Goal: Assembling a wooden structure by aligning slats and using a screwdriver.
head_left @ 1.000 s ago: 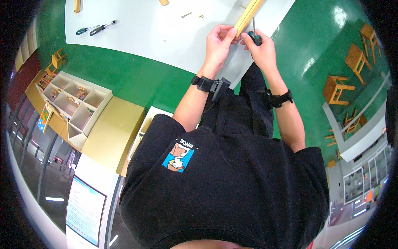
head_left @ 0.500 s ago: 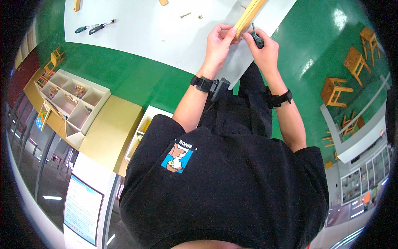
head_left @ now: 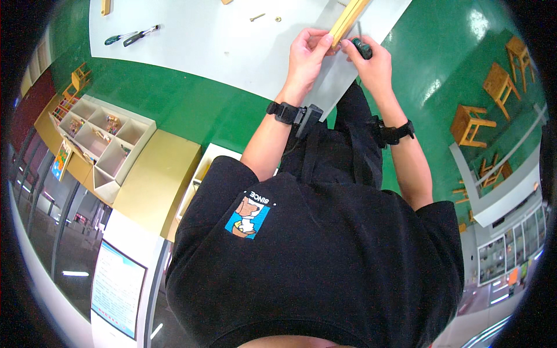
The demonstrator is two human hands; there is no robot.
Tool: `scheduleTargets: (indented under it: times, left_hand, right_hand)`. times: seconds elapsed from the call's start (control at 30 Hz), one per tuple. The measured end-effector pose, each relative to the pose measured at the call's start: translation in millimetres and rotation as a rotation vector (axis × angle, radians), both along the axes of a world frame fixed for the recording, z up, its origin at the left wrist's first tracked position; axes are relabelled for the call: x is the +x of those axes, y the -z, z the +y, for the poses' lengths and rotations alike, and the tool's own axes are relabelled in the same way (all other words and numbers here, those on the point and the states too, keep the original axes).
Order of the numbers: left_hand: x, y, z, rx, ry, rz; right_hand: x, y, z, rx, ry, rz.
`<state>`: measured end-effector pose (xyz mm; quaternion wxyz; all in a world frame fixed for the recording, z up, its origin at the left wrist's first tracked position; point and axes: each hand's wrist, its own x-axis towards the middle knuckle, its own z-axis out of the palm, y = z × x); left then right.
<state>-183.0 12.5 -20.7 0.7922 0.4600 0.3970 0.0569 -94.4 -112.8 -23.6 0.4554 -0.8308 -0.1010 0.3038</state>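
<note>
My left hand (head_left: pixel 306 58) is closed on the near end of a light wooden bar (head_left: pixel 347 24), which slants up past the top edge of the picture. Beside that end, my right hand (head_left: pixel 372 62) is closed round a screwdriver with a dark green and black handle (head_left: pixel 363 49). Its metal shaft points away from me, alongside the bar. My right thumb and forefinger are close to the bar's end; whether they pinch anything small there I cannot make out. A screw (head_left: pixel 257 17) and a small brass-coloured round fitting (head_left: pixel 278 19) lie on the white table (head_left: pixel 197 43) left of the bar.
Two more screwdrivers (head_left: pixel 140 36) lie on the table's left part, with a wooden piece (head_left: pixel 105 7) beyond them. Wooden stools (head_left: pixel 471 124) stand on the green floor at right. A compartment shelf (head_left: pixel 107 142) and a cabinet (head_left: pixel 156 174) are at left, near a screen (head_left: pixel 118 290).
My right hand and the screwdriver have shifted slightly away from me, and the handle has tilted. The left hand keeps its hold on the bar, which has moved a little.
</note>
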Motion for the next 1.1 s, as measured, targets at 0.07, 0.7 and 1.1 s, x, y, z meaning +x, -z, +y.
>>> scheduleTargets:
  times: [0.07,0.7,1.1]
  left_hand:
    - [0,0,0,-0.002,0.003,0.008]
    - [4,-8,4,0.012,0.012,0.025]
    - [4,-3,-4,-0.008,0.036,0.03]
  right_hand:
    - [-2,3,-3,-0.015,-0.047,-0.019]
    - [3,-12,-1,0.041,-0.35,-0.59]
    - [-3,-13,-9,0.078,0.039,0.138]
